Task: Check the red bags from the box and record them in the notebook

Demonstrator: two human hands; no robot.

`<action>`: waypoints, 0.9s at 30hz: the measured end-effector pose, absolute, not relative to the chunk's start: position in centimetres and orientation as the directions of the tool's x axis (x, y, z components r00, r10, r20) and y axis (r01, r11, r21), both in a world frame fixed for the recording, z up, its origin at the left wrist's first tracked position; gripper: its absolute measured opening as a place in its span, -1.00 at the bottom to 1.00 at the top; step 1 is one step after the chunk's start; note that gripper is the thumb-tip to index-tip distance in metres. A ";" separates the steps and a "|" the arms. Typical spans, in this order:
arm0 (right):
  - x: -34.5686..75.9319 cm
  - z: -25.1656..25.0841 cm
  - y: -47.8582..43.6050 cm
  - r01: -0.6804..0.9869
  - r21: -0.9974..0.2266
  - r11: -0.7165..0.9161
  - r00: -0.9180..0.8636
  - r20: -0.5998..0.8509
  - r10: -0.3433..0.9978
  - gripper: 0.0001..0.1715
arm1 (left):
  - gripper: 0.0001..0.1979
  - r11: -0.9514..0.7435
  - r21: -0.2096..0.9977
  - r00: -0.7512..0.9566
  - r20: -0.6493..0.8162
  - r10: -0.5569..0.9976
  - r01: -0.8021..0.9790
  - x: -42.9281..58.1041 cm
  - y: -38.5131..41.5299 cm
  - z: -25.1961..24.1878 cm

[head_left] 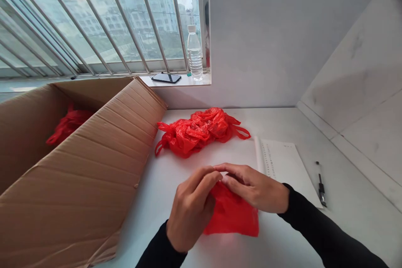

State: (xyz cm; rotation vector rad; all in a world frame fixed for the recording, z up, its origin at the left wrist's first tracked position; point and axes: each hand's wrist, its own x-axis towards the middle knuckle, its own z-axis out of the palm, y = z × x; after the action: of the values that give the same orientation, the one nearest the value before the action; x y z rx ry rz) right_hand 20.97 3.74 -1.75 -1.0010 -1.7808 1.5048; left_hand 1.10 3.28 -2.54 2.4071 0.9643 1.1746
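Observation:
A red plastic bag [234, 215], flattened into a small rectangular shape, is at the front middle of the white table. My left hand [193, 205] pinches its upper left edge, fingers closed. My right hand [254, 186] grips the same upper edge from the right, its thumb and fingers pressed together. The fingertips of both hands meet at the bag's top, and they hide that part of it. Beyond the hands lies a crumpled heap of red plastic bags [201, 130], with handle loops sticking out at both ends.
At left stands an open cardboard box [103, 155] with red plastic [70, 123] inside. A notepad [289, 163] and a pen [320, 186] lie at right. On the windowsill are a phone [166, 77] and a clear bottle [195, 54]. Walls bound the table's back and right.

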 end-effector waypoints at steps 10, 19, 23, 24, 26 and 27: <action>21.2 -1.1 3.1 0.351 -0.914 0.203 -0.277 0.106 0.955 -0.80 | -0.37 -0.762 0.385 0.495 0.592 0.637 0.520 -0.6 2.8 -3.9; 24.7 -4.9 1.5 0.544 -0.839 0.009 -0.129 -0.074 0.989 -0.68 | -0.54 -0.528 0.436 0.353 0.422 0.835 0.728 -6.3 -0.8 -8.7; 23.6 -5.1 0.9 0.427 -0.903 0.034 -0.134 -0.026 0.991 -0.71 | -0.43 -0.549 0.557 0.393 0.383 0.836 0.624 -3.4 -0.9 -7.7; 23.5 -5.2 0.6 0.426 -0.904 0.042 -0.120 -0.010 0.993 -0.73 | -0.37 -0.566 0.559 0.432 0.365 0.824 0.606 -2.4 -0.8 -7.5; 23.7 -5.6 0.2 0.476 -0.877 0.069 -0.059 0.046 0.997 -0.77 | -0.36 -0.597 0.523 0.513 0.316 0.798 0.608 -0.6 -0.2 -7.2; 24.0 -6.1 0.2 0.513 -0.850 0.116 -0.033 0.116 0.993 -0.81 | -0.48 -0.603 0.495 0.513 0.322 0.796 0.626 -0.1 0.1 -7.3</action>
State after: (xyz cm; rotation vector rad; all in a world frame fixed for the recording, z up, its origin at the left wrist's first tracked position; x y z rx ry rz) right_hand 24.05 0.24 -6.08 -1.4928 -1.6484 0.8121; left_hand -0.07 0.15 -7.27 2.4422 1.1882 0.7598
